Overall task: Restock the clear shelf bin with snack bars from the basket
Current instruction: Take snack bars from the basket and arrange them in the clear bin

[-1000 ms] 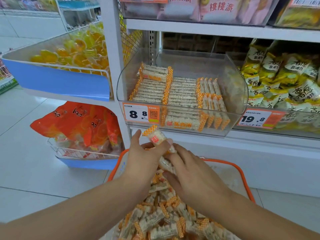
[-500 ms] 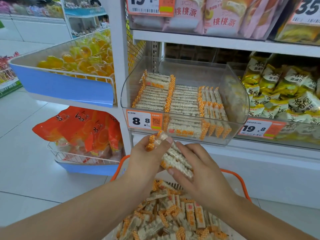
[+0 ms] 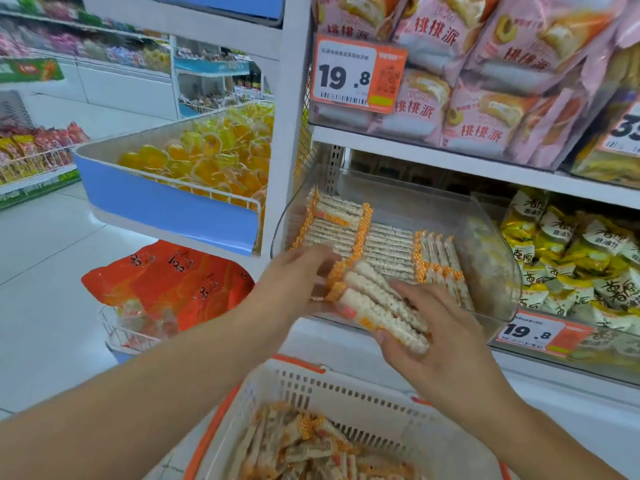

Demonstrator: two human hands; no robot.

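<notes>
Bars (image 3: 379, 308) are the thing to watch here: you've got a small bundle of them pinched between both hands, right at the front lip of the clear bin (image 3: 491, 265). Your left hand (image 3: 298, 282) curls round the orange crimped ends, and your right hand (image 3: 440, 327) cups the other end from below and beside. Their long axis runs diagonally, up-left to down-right, while the stocked rows just beyond your fingers lie flatter, so I'd guess you need a slight twist. The basket (image 3: 346, 393) sits below your wrists, with plenty left.
</notes>
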